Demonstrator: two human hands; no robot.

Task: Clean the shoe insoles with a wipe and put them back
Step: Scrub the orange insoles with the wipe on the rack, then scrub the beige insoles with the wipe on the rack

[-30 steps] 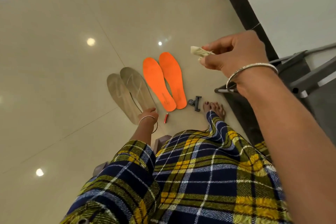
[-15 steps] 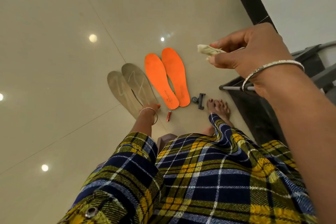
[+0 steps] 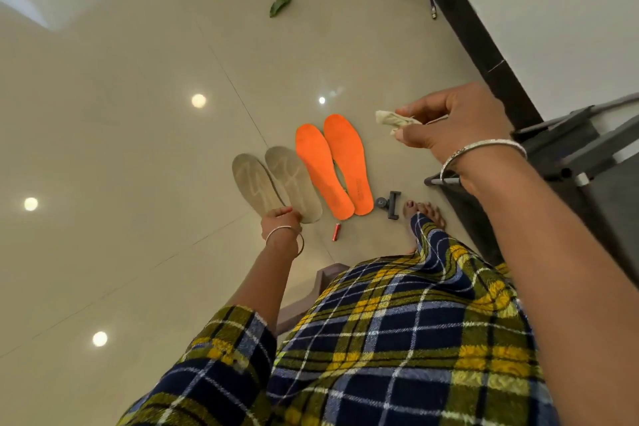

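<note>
Pale beige shoe insoles (image 3: pixel 254 183), a worn pair with lighter scuffed streaks, lie side by side on the glossy cream tiled floor (image 3: pixel 121 149), toes pointing away from the person and the inner edges overlapping. Just to their right lie the bright orange shoe insoles (image 3: pixel 323 166), also a pair, flat and close together, heels towards the person.

The left hand (image 3: pixel 280 218), with thin metal bangles at the wrist, is down at the heel ends of the pale beige shoe insoles. Its fingers (image 3: pixel 285 209) are curled over the heel edge where the two overlap; whether it grips one or both cannot be told.

The right hand (image 3: pixel 449 128), wearing a silver bangle, is raised above the floor to the right of the orange pair. Its thumb and fingertips are pressed together on a crumpled off-white wipe (image 3: pixel 392 119), which sticks out to the left of the hand.

A small red cylinder (image 3: pixel 336 231) lies near the orange heels, and a small black clamp (image 3: pixel 389 204) sits between them and the person's bare foot (image 3: pixel 423 214). The blue-and-yellow plaid garment (image 3: pixel 397 339) fills the lower frame. A green leaf-like scrap (image 3: pixel 280 3) lies well apart up the floor. A grey metal rack (image 3: pixel 570 162) stands on the right, beside a black skirting strip (image 3: pixel 477 34).
</note>
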